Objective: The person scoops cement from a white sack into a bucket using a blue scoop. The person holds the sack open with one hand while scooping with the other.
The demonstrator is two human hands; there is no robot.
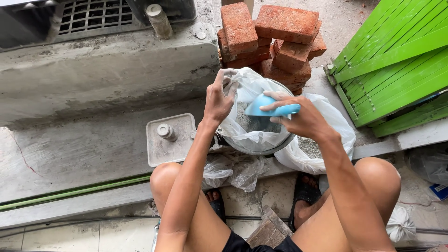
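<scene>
From the head camera, the left hand [218,99] pinches the rim of a clear plastic bag [247,119] lining a round metal bowl [275,147] on the concrete ledge [84,149], fingers closed on the film. The right hand [301,119] is curled around a blue scoop [266,106] held over the bag's mouth, above what looks like grey powder. Red bricks [270,39] are stacked just behind.

**Surroundings: items observed**

Stack of red bricks [275,39] against the concrete ledge [93,79]. Green slatted panel [396,60] leaning at right. Metal grate [93,16] at upper left. Square grey plate [170,140] bearing a short cylinder [166,131]. Green pipe [70,192] along the floor.
</scene>
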